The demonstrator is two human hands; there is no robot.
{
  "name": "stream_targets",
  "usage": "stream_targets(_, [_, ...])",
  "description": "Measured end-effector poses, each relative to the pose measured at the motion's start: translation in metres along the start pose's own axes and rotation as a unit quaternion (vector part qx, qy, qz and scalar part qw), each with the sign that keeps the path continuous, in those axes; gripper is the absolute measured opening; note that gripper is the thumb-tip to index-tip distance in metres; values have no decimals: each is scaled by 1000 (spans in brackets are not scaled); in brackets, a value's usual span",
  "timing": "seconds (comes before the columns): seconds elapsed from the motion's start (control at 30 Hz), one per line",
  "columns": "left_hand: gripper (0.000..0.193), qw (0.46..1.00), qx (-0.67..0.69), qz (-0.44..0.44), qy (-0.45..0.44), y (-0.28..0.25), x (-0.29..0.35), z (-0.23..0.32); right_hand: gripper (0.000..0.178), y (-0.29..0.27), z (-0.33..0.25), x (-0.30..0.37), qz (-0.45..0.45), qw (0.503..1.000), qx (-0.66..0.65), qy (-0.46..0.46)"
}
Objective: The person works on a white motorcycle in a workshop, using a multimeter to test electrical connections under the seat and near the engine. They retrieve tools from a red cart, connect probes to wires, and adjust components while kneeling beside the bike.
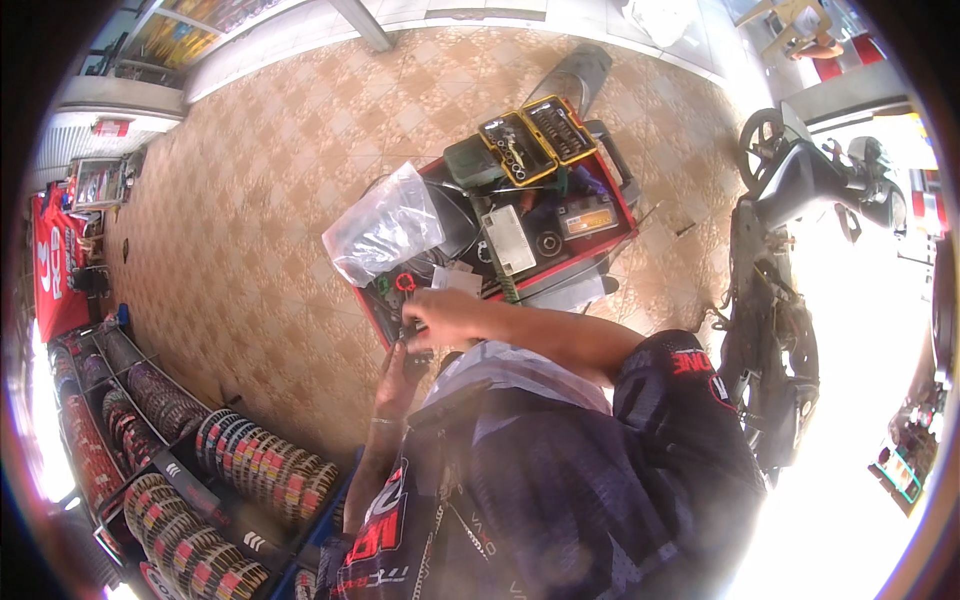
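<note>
My right hand (442,316) reaches across to the left edge of a red-rimmed tool tray (630,232), its fingers bent and pinched together. Just below it, my left hand (394,384) is closed round a small dark part (420,356); its exact kind is too small to tell. The two hands meet at this part. Beside them in the tray lie a red ring-shaped piece (405,282) and a clear plastic bag (388,232). A white rectangular box (508,241) rests farther right.
An open yellow-edged socket set (540,142), a dark green case (472,162) and a battery (588,219) crowd the tray. A partly stripped motorcycle (770,300) stands at right. Racks of tyres (262,450) fill the lower left. Patterned tiles (270,180) cover the floor.
</note>
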State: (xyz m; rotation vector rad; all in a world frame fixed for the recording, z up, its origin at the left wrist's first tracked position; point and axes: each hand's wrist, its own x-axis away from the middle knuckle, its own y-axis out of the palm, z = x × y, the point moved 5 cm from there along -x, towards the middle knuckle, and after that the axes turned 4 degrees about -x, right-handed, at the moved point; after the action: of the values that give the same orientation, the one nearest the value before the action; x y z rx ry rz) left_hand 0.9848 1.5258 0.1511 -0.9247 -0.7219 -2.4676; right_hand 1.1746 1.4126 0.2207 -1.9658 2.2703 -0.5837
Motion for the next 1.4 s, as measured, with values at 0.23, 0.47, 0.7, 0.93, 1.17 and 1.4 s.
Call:
stream_targets(0.23, [54, 999, 15, -34, 9, 22, -6, 11, 51, 42, -2, -2, 61, 996, 39, -53])
stream_targets(0.47, [53, 999, -9, -17, 41, 29, -5, 25, 45, 24, -5, 0, 132, 986, 0, -101])
stream_targets(0.7, [34, 996, 11, 61, 69, -15, -8, 8, 27, 7, 38, -29, 220, 965, 134, -53])
stream_targets(0.93, [76, 982, -41, 181, 42, -56, 32, -22, 45, 20, 70, -60, 147, 951, 270, 42])
stream_targets(1.17, [80, 968, -27, 248, 12, -127, 83, -49, 48, 40, 72, -75, 133, 947, 277, 92])
stream_targets(1.4, [67, 970, -23, 240, -12, -248, 102, -97, 56, 68, 66, -91, 163, 917, 309, 192])
